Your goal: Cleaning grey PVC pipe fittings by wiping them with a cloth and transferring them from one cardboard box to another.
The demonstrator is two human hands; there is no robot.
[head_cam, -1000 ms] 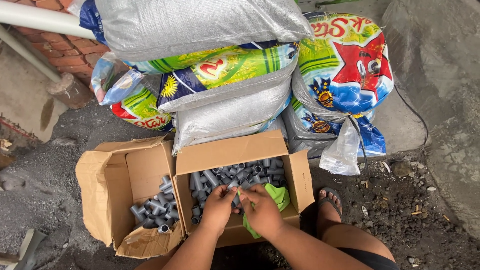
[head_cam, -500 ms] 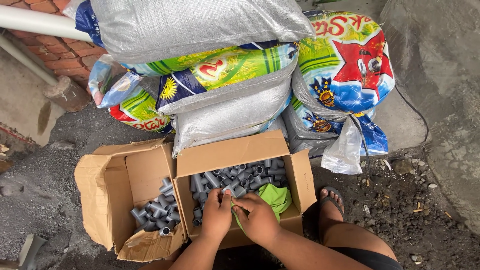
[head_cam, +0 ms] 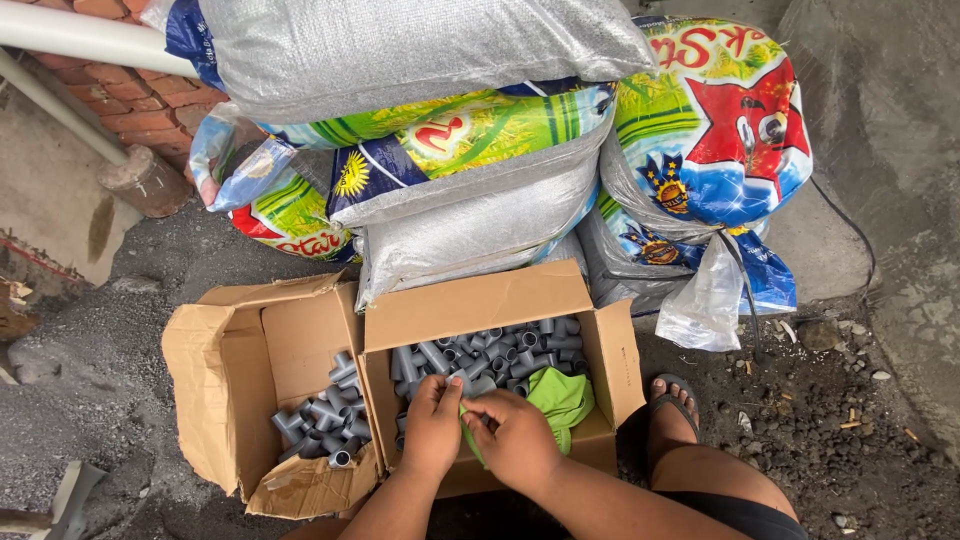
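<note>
Hands meet over the near edge of the right cardboard box (head_cam: pixel 480 310), which sits on the gritty ground (head_cam: pixel 120 400). The left hand (head_cam: pixel 432 428) has its grip pinched on a fold of green cloth (head_cam: pixel 562 398), fingertips pressed together at the cloth's near end. The right hand (head_cam: pixel 513 436) is likewise closed on the same cloth, just beside the left, the two hands touching or nearly so. The rest of the cloth lies bunched in the box's right front corner, resting against grey pipe fittings (head_cam: pixel 490 355) that fill the back of the box.

A second cardboard box (head_cam: pixel 210 380) stands touching the first on its left, flaps open, one side wall bent outward. It holds a smaller heap of grey tee-shaped fittings (head_cam: pixel 325 420) in its lower right corner.

Behind both boxes, stacked sacks (head_cam: pixel 470 215) lean together: silver woven ones and brightly printed ones in green, blue and red. A brick wall (head_cam: pixel 140 100) and a white pipe (head_cam: pixel 80 35) occupy the upper left. The person's sandalled foot (head_cam: pixel 672 405) rests just right of the right box.
</note>
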